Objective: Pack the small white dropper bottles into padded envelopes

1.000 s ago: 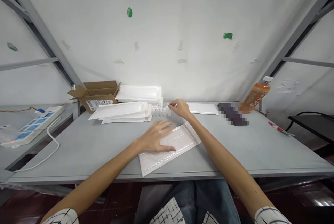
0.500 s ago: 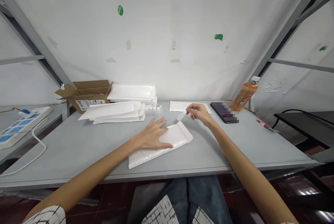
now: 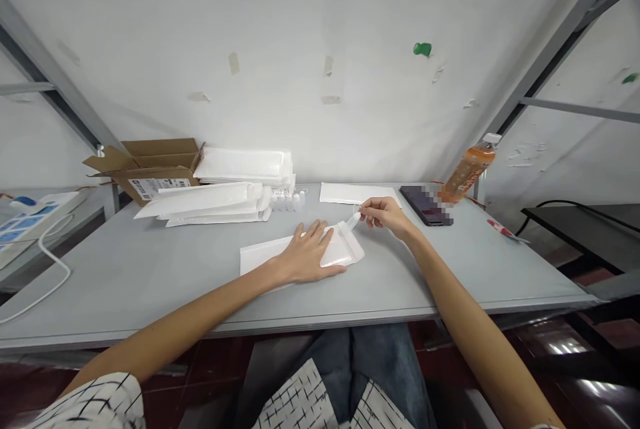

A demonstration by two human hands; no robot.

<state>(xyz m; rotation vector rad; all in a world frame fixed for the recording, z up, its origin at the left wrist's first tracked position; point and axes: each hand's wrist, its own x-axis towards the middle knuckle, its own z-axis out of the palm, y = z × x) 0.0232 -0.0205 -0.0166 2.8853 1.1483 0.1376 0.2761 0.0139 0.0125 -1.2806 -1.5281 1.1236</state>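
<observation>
A white bubble mailer (image 3: 260, 257) lies flat on the grey table (image 3: 150, 282) in front of me. My left hand (image 3: 310, 254) rests on it with the fingers spread flat. My right hand (image 3: 384, 214) hovers just right of the mailer's open flap end, its fingers pinched on a small clear vial (image 3: 354, 218) whose tip points at the mailer's mouth. A row of several small vials (image 3: 289, 201) stands farther back near the stacked mailers.
Stacked white mailers (image 3: 215, 202) and an open cardboard box (image 3: 145, 172) sit at the back left. A flat white mailer (image 3: 355, 193), a dark phone (image 3: 427, 205) and an orange drink bottle (image 3: 469, 169) are at the back right. A power strip (image 3: 25, 216) lies far left.
My right hand picked a vial from the row at the back and brought it toward me to the mailer's flap. My left hand stayed on the mailer, which now lies more level.
</observation>
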